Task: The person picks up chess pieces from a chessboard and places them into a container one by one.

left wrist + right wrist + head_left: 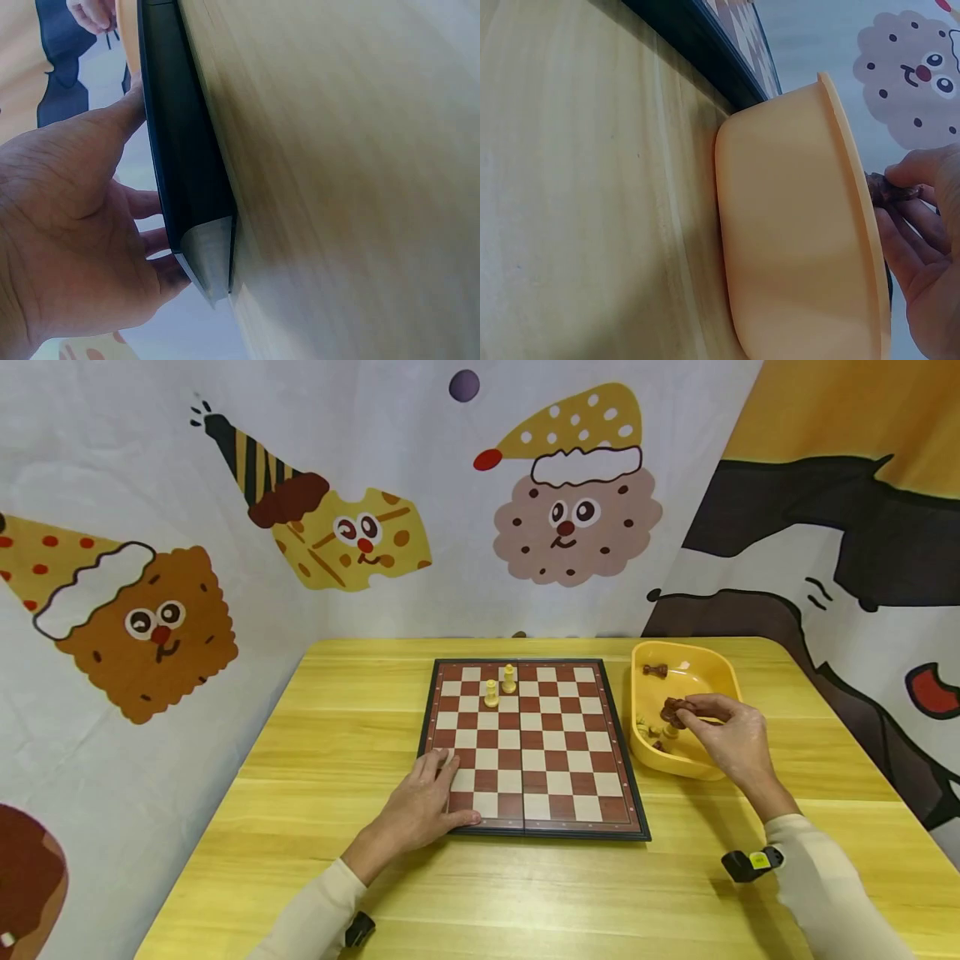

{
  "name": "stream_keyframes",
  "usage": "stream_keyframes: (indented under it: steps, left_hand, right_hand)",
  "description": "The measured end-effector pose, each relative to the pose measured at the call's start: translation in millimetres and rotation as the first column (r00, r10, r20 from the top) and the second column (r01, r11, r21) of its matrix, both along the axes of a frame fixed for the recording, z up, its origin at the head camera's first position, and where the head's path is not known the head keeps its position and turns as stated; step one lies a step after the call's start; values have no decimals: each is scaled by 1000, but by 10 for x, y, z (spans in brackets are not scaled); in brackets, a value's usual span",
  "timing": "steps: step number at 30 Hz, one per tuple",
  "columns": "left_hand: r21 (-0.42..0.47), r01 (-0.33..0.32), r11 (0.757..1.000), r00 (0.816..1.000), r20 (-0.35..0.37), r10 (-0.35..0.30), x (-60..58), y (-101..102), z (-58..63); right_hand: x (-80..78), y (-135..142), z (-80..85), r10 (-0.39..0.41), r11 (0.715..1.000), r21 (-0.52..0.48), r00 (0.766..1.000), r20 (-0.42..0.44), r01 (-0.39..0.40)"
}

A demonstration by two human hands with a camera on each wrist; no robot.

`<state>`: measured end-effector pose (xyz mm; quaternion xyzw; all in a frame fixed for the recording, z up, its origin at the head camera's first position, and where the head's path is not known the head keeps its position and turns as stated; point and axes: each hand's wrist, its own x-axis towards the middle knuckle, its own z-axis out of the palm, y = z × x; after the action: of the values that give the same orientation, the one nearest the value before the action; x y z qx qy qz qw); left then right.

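A chessboard [534, 828] with brown and cream squares lies on the table. My left hand [422, 802] rests on its near left corner, fingers spread over the edge and thumb along the front side. Over the yellow plastic bin [678, 766], my right hand [731, 739] pinches dark brown chess pieces [674, 712] between thumb and fingers; how many cannot be told. The right wrist view shows them [889, 190] just above the bin's rim. Two cream chess pieces, one [491, 694] nearer and one [509, 679] farther, stand upright toward the back of the board.
Inside the bin a brown chess piece [655, 670] lies on its side at the back, and several cream and brown pieces lie nearer the front left, partly hidden by the hand. The wooden table [525, 902] meets a cartoon-printed curtain [450, 602] at the back.
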<state>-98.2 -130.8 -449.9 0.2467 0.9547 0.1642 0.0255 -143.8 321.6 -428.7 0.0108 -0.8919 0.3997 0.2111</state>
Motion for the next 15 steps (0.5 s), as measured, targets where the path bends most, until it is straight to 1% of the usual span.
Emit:
stream_keyframes:
  steps: [5,9,12,15]
  left_hand:
    - [11,-1,1000,1000,0,1,6,-6,-4]
    - [2,-7,1000,1000,6,7,10,-6,-11]
    - [-6,-10,1000,1000,8,10,11,-3,-14]
    - [5,-9,1000,1000,8,9,11,-4,-14]
  right_hand:
    - [-15,-8,20,-5,1000,18,1000,3,5]
    - [-46,-14,35,-1,1000,26,1000,4,1]
    - [-61,-17,50,20,1000,-3,999,30,-20]
    - [-55,-17,65,50,998,-43,996,75,-47]
